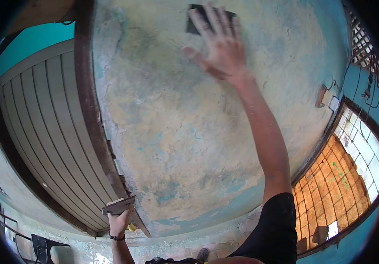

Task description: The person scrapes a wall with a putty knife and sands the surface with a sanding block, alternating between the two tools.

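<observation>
At the wall's [176, 132] top edge, near its middle: right hand [220, 48] laid flat on a dark sheet [194, 27], fingers spread and apart, pressing the sheet to the plaster rather than closing round it; arm stretched upward from a black sleeve [277, 229] at the lower right. At the wall's lower left corner, just beside the door frame [90, 110]: left hand [120, 222] closed on a scraper [119, 206], blade held roughly level above the fist; a small yellow thing [131, 227] also tucked in that hand, too small to identify; dark band [117, 237] on the wrist.

Progress, as judged from the surface: middle of the wall largely bare, pale buff plaster with only specks of teal; greyer, rougher patches toward the upper left corner; a band of teal paint left along the bottom edge and up the right edge; hence probably well advanced across the centre, with the margins and the zone under the sheet not yet finished. Cannot be told how smooth the bared area is.

Surroundings: slatted grey door [48, 132] left of the frame; barred window [330, 185] beyond the right edge; dark chair [44, 246] at the lower left.
</observation>
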